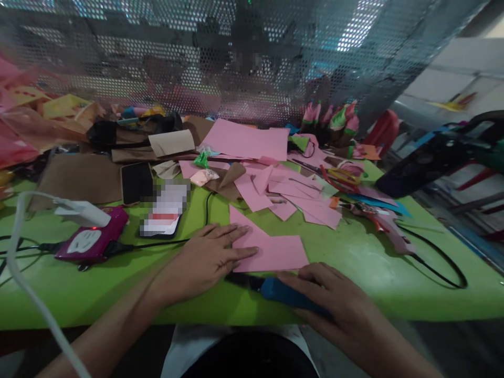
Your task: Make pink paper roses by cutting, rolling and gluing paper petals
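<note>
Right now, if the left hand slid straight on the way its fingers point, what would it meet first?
The left hand lies flat on the pink sheet, fingers pointing right and slightly away. Straight on lies more of that sheet, then bare green table; the glue gun probably comes next, though depth is unclear.

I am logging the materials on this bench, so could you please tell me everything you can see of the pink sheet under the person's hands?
The pink sheet looks like thin matte paper or foam, lying flat on the green table near its front edge. It has straight cut edges and a pointed corner rising at its upper left. The left hand presses flat on its left part. The right hand, holding a blue-handled tool, sits along its lower edge. Other pink offcuts lie behind, apart from it.
</note>
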`<state>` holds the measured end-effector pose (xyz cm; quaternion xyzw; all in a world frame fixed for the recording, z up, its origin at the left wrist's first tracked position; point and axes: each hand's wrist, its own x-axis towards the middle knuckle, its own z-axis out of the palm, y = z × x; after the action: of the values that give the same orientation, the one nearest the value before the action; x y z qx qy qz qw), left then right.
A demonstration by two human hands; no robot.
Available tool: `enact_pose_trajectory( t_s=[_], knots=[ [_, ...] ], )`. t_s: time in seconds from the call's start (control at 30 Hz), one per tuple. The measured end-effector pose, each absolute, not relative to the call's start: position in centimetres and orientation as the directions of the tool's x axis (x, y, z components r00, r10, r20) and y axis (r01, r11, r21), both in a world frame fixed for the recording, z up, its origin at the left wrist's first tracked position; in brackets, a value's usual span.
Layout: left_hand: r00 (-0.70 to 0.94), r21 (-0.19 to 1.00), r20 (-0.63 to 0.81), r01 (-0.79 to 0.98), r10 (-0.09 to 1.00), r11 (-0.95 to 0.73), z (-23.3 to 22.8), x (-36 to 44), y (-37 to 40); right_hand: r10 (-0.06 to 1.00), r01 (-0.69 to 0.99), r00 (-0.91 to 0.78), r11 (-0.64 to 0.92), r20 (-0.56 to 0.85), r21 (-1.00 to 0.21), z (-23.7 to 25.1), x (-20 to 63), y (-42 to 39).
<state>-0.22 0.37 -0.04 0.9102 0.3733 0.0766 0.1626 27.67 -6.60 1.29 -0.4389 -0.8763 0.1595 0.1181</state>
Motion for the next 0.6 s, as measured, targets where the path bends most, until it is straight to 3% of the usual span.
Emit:
enact_pose_trajectory(
  t_s=[0.17, 0.27, 0.4, 0.6],
  knots=[
    [0.741, 0.313, 0.06, 0.622, 0.669, -0.718, -0.9, -0.2, 0.3, 0.811, 0.733, -0.584, 0.522, -0.01, -0.436, 3.1, 28.4, -6.9],
    [0.742, 0.267, 0.1, 0.622, 0.663, -0.736, -1.8, 0.2, 0.5, 0.87, 0.768, -0.483, 0.474, 0.095, -0.431, 4.4, 29.7, -5.4],
    [0.727, 0.277, 0.157, 0.617, 0.668, -0.737, -2.3, 0.8, 0.9, 0.894, 0.854, -0.347, 0.426, 0.284, -0.298, 5.5, 31.4, -0.5],
    [0.763, 0.273, 0.107, 0.593, 0.637, -0.757, -1.7, 1.4, 1.2, 0.878, 0.906, -0.314, 0.39, 0.36, -0.161, 5.0, 31.0, 8.4]
  ],
)
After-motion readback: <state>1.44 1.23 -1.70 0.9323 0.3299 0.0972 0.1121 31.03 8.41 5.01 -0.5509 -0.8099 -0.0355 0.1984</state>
